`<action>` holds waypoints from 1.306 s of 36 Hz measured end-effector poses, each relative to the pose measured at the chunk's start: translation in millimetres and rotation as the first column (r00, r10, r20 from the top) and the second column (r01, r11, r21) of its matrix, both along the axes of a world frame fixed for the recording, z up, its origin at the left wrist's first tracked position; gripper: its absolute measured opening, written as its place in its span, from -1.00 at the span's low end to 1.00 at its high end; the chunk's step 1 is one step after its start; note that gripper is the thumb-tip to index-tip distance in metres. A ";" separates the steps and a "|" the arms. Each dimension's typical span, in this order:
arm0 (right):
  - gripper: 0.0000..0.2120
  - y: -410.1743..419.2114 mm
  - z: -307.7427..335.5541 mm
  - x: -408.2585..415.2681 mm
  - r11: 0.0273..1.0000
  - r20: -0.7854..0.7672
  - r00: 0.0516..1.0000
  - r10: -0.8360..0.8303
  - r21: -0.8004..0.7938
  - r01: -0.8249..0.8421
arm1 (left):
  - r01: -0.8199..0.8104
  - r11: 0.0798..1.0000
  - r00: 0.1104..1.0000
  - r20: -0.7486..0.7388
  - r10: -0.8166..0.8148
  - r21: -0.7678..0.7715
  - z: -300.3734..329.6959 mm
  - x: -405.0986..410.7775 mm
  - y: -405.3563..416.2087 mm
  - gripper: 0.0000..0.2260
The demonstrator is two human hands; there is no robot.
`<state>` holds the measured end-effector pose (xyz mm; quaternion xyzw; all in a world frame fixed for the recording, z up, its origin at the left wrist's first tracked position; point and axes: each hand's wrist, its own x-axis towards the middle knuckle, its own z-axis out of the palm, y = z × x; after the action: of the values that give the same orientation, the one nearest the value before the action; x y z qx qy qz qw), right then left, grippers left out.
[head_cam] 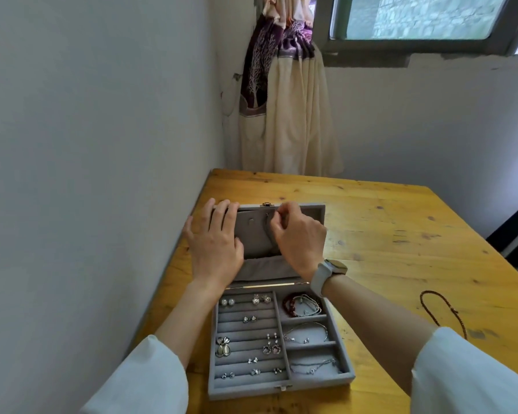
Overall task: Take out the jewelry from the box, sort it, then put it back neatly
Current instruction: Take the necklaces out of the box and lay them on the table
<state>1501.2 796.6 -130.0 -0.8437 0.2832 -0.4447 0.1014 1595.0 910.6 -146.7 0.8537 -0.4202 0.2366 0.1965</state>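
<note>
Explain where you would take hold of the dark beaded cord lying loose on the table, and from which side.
Grip the dark beaded cord at its rounded upper loop, coming down from above with a fingertip pinch. It lies flat on the bare wooden table, apart from the jewelry box, so nothing blocks a top approach, and the right hand is nearer.

wooden table (401, 222), tied curtain (284, 109), window (416, 19), perhaps cord (443, 303)

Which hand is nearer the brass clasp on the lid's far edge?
Right hand: its fingertips pinch just beside the brass clasp. Left hand rests flat on the lid's left end, farther away.
</note>
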 end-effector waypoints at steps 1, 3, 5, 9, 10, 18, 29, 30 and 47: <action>-0.88 -1.5 4.8 -0.2 0.999 0.029 0.999 0.021 -0.049 -0.019 | -0.003 1.000 1.000 -0.002 0.004 0.011 0.7 -0.5 0.7 -0.37; -0.91 -4.2 16.5 -0.8 0.992 0.065 0.992 0.107 -0.077 -0.102 | -0.021 0.999 1.000 -0.006 0.022 0.039 1.8 -1.0 1.6 -0.38; -0.95 -6.1 30.8 -1.8 0.970 0.099 0.965 0.241 -0.012 -0.241 | -0.035 0.997 0.999 -0.017 0.036 0.070 5.7 -2.5 2.7 -0.39; -0.91 -7.1 64.6 -7.3 0.865 0.215 0.872 0.441 0.158 -0.476 | -0.039 0.988 0.993 -0.104 0.055 0.152 15.7 -4.7 1.8 -0.43; -0.88 -6.2 73.5 -9.8 0.833 0.258 0.849 0.461 0.205 -0.514 | -0.041 0.987 0.990 -0.124 0.060 0.153 18.4 -5.2 1.5 -0.44; -0.85 0.1 124.1 -44.4 0.655 0.493 0.730 0.473 0.358 -0.666 | 0.130 0.914 0.889 -0.363 -0.280 -0.385 52.2 -42.3 8.7 -0.61; -0.90 -9.5 139.2 -132.7 0.589 0.553 0.771 0.316 0.523 -0.616 | 0.322 0.738 0.061 -0.765 -0.641 -0.593 57.3 -131.6 -18.8 -0.47; -0.90 -12.7 136.0 -142.7 0.594 0.542 0.787 0.293 0.542 -0.594 | 0.346 0.731 0.001 -0.779 -0.627 -0.588 53.2 -142.7 -22.7 -0.49; -0.86 -116.5 1.7 -333.6 0.421 0.242 0.925 -0.293 0.901 -0.102 | 0.473 0.818 -0.125 -0.944 -0.307 -0.328 -24.6 -302.7 -72.1 -0.89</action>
<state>1167.5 680.1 -128.4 -0.5409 0.5012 -0.3759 0.5612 1292.3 838.5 -171.4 0.6130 -0.4081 -0.5159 0.4376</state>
